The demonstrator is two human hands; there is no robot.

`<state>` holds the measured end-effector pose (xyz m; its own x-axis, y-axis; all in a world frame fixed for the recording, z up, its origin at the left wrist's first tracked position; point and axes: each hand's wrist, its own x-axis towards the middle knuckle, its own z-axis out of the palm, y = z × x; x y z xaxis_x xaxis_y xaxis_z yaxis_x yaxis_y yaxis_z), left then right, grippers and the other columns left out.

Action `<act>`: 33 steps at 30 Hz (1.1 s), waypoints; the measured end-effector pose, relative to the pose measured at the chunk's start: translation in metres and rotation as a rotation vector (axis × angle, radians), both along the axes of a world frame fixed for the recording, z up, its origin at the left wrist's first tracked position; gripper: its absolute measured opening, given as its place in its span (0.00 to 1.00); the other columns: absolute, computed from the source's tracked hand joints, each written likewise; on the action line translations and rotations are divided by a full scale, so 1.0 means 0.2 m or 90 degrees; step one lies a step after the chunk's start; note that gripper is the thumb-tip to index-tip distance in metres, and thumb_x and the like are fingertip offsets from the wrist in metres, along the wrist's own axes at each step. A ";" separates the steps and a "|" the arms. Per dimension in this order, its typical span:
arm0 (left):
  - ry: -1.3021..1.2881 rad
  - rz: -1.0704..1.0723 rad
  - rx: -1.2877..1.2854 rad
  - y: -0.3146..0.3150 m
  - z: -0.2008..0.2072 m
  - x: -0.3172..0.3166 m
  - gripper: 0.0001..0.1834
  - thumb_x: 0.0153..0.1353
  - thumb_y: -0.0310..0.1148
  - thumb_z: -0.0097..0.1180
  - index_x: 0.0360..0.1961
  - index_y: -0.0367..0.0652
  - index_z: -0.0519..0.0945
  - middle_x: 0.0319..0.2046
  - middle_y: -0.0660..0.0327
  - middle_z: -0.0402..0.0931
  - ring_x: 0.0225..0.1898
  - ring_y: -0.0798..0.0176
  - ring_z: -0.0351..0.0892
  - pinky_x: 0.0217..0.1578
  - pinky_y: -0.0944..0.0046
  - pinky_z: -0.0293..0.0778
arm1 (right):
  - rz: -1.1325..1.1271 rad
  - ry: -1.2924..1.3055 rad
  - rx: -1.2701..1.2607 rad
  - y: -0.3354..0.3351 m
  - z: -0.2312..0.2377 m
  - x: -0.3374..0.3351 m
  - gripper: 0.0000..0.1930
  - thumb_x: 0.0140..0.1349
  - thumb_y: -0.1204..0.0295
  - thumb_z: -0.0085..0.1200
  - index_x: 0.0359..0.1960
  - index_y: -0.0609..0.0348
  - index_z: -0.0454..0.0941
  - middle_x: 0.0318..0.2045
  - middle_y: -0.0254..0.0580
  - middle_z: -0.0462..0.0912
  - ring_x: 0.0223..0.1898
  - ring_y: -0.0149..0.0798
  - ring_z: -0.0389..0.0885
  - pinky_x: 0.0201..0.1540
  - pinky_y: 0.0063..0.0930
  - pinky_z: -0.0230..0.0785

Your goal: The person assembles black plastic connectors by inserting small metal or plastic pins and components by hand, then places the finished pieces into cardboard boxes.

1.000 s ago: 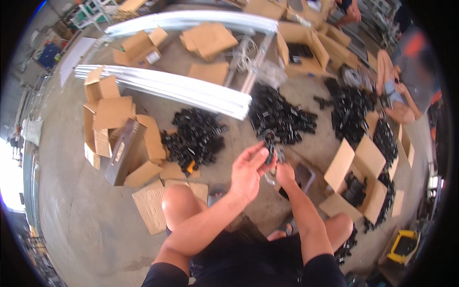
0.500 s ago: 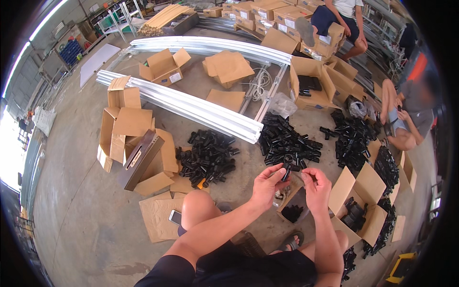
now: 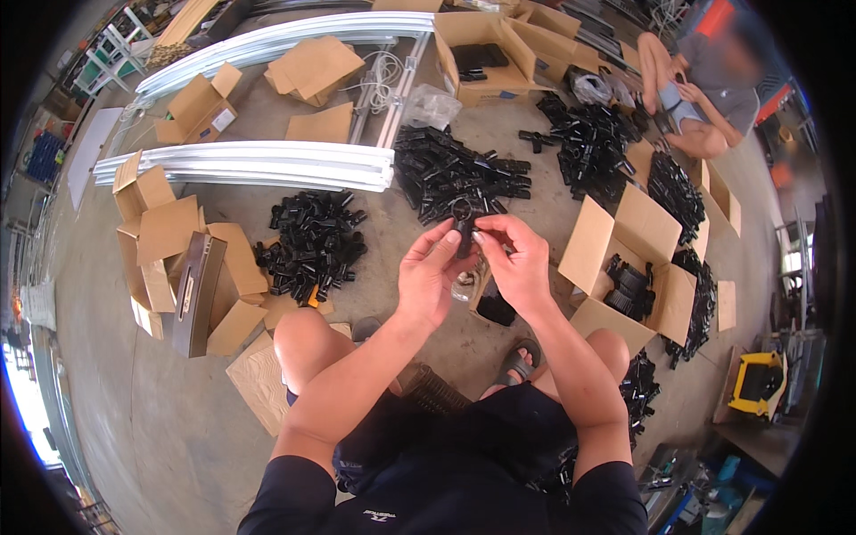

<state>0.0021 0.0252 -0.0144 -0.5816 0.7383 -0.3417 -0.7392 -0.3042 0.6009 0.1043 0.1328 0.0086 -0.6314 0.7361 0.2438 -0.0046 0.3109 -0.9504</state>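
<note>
Between my hands is a small black fitting (image 3: 463, 234) with a round, ring-like top end. My left hand (image 3: 426, 278) grips it from the left, thumb pressed against its side. From the right, my right hand (image 3: 519, 266) pinches at the same fitting with thumb and fingertips; whether a smaller piece is also in those fingertips is hidden. Just beyond my hands lies a large pile of black fittings (image 3: 446, 174). Under my right wrist stands a small open box (image 3: 484, 290) with little black parts in it, beside a clear plastic bag (image 3: 464, 283).
Another heap of black fittings (image 3: 312, 245) lies to the left, near opened cardboard boxes (image 3: 236, 267). At right, an open carton (image 3: 615, 245) contains black parts. White metal profiles (image 3: 250, 167) stretch across the floor. A seated person (image 3: 713, 98) works at the far right.
My right hand has come in to the fitting, where before it was held apart on the right. The view has turned, so the piles and cartons appear farther left and higher.
</note>
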 end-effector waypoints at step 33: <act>0.070 0.024 0.035 -0.03 0.00 -0.01 0.11 0.69 0.23 0.59 0.52 0.38 0.82 0.46 0.56 0.85 0.46 0.61 0.86 0.51 0.55 0.86 | -0.035 -0.090 0.428 0.04 0.02 -0.02 0.07 0.62 0.72 0.66 0.35 0.61 0.80 0.29 0.43 0.81 0.33 0.48 0.81 0.33 0.39 0.74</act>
